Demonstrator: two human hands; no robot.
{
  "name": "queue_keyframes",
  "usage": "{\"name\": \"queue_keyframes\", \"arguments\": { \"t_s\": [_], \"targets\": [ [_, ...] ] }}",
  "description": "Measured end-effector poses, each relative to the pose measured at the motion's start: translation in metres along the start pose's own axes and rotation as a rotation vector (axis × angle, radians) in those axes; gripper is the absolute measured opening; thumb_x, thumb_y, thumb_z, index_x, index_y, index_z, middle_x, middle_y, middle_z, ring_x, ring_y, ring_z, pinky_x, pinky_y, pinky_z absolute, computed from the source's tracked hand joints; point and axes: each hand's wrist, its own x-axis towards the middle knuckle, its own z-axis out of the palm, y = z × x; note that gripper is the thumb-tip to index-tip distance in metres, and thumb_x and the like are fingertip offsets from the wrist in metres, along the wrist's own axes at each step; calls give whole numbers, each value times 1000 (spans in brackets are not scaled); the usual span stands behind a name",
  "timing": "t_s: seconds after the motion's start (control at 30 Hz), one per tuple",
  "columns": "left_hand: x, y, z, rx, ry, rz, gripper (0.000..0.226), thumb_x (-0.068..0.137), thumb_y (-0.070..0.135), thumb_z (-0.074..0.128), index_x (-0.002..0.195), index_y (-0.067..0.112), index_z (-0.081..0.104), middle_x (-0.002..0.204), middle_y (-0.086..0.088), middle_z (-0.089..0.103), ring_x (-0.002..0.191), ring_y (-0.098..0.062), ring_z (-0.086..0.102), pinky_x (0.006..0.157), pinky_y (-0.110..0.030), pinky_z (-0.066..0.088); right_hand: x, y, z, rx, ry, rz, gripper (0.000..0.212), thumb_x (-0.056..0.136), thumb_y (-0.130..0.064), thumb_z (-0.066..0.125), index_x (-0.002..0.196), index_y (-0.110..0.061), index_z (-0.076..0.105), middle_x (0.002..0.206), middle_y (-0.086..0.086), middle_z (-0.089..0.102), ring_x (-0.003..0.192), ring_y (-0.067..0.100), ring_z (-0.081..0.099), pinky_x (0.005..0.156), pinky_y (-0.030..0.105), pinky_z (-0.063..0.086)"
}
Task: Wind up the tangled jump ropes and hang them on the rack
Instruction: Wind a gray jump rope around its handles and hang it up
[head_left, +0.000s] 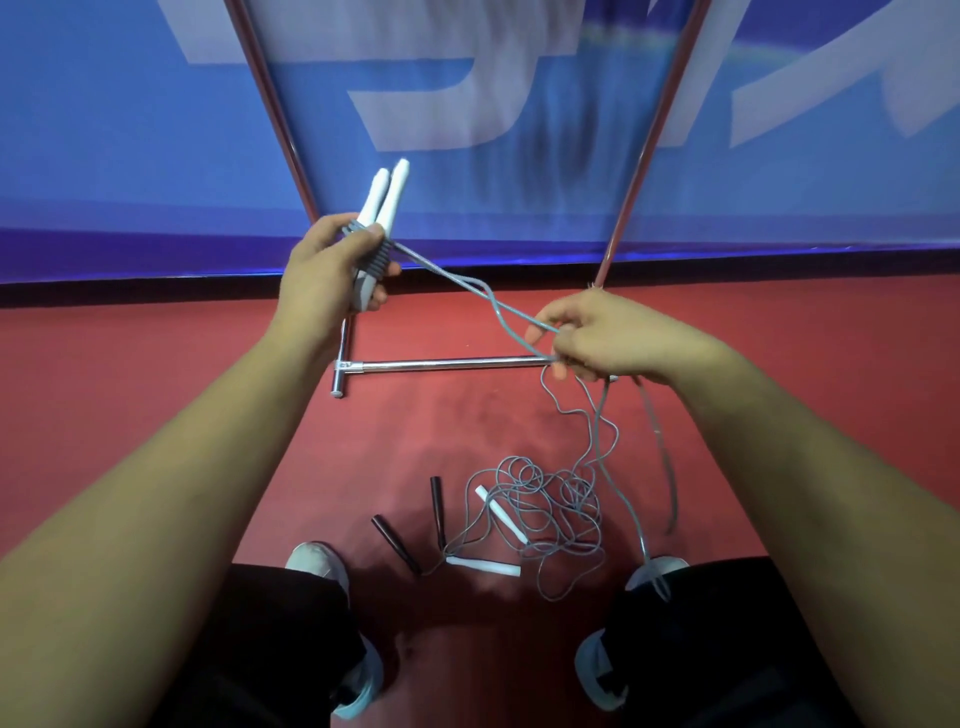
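Two white handles (387, 192) are sitting side by side in the L hand (327, 270), which is gripping them w/ thumb and fingers curled round. Grey cord (381, 260) is lying in tight turns around their lower part, partly under the thumb. A doubled strand is running from that winding down and to the right, reaching the R hand (602, 338), which is pinching it betw. thumb and fingertips. Below the R hand the cord is dropping to the red floor (156, 364) and ending in a tangled pile (550, 509) betw. the person's pale shoes (317, 558). Two loose white handles (501, 512) are lying at the pile's left edge, w/ two dark handles (397, 543) just beside them, further left. Rack: its chrome base bar (447, 365) is lying on the floor beneath the hands, and two uprights (270, 104) are rising in front of a blue banner (104, 156).
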Motion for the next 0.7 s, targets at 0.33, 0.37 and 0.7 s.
{"name": "queue_keyframes", "arguments": {
  "t_s": [0.33,0.37,0.7],
  "targets": [
    [8,-7,-9,86,29,-31,11,94,22,66,103,20,60,72,-6,71,64,-26,59,55,-28,45,-3,1,-4,51,147,-138,30,102,-24,53,84,-7,71,49,-6,51,42,9,48,46,18,40],
    [7,-7,-9,82,23,-33,11,94,22,66,103,20,61,73,-6,71,64,-26,60,55,-29,45,-3,3,-5,92,143,-84,31,102,-19,53,81,-6,71,50,-2,54,42,9,49,45,20,40],
    [0,-5,-5,286,-46,16,21,93,14,69,110,14,56,86,-14,68,53,-11,64,48,-19,47,-13,-9,-7,-35,85,-195,15,93,-29,68,80,-21,70,50,-9,45,45,5,37,46,20,34]
  ]
}}
